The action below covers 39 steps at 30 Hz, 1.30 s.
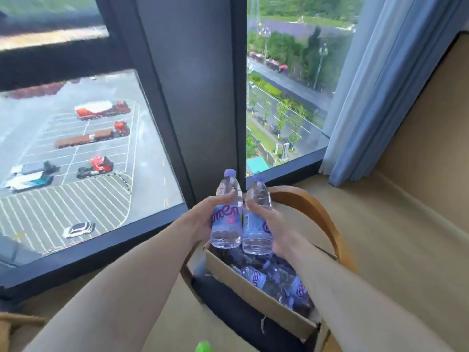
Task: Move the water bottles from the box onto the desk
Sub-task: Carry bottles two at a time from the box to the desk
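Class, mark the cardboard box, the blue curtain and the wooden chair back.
Brown cardboard box point(256, 290), head view, near side wall.
Blue fabric curtain point(380, 92), head view, middle folds.
Curved wooden chair back point(319, 212), head view, top rail.

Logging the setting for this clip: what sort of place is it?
Probably a high-floor hotel room or flat: the window overlooks a truck park far below, with a blue curtain and wooden chair.

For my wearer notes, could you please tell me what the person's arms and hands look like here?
Both forearms are bare right to the lower frame edge, with no sleeve in view. The left hand and right hand show no gloves, rings, watch or bracelet. The fingertips are too blurred to judge the nails.
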### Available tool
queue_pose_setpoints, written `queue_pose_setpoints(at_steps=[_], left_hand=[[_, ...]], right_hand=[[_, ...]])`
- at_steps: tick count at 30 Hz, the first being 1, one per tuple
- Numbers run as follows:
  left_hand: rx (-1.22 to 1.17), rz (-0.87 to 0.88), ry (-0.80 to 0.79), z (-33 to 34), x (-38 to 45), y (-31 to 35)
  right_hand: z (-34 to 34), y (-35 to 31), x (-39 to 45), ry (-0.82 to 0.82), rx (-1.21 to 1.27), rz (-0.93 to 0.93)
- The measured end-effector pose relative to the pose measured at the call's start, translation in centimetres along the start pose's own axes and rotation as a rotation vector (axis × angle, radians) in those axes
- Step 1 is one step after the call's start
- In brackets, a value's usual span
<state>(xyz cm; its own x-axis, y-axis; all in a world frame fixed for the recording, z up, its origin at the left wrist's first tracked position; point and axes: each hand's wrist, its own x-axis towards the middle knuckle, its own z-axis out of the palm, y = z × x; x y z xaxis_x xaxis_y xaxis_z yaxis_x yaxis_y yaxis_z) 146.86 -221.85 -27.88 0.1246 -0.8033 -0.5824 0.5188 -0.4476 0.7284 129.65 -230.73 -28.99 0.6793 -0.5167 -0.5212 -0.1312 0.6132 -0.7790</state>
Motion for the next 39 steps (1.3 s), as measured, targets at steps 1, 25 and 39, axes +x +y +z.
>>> queue_pose_setpoints(at_steps=[1,25,39], left_hand=[[-0.032,0.033,0.002,-0.3,-1.1,0.2],[-0.339,0.645,0.833,-18.5,-51.9,-12.7],[-0.768,0.784,1.395,-20.7,-82.2,-38.2]], right_hand=[[1.2,-0.5,-0.3,-0.014,-0.029,-0.024],[44.2,14.8,-18.7,-0.815,-0.480,-0.053],[64.2,39.1,-41.1,-1.300,-0.709,0.175]])
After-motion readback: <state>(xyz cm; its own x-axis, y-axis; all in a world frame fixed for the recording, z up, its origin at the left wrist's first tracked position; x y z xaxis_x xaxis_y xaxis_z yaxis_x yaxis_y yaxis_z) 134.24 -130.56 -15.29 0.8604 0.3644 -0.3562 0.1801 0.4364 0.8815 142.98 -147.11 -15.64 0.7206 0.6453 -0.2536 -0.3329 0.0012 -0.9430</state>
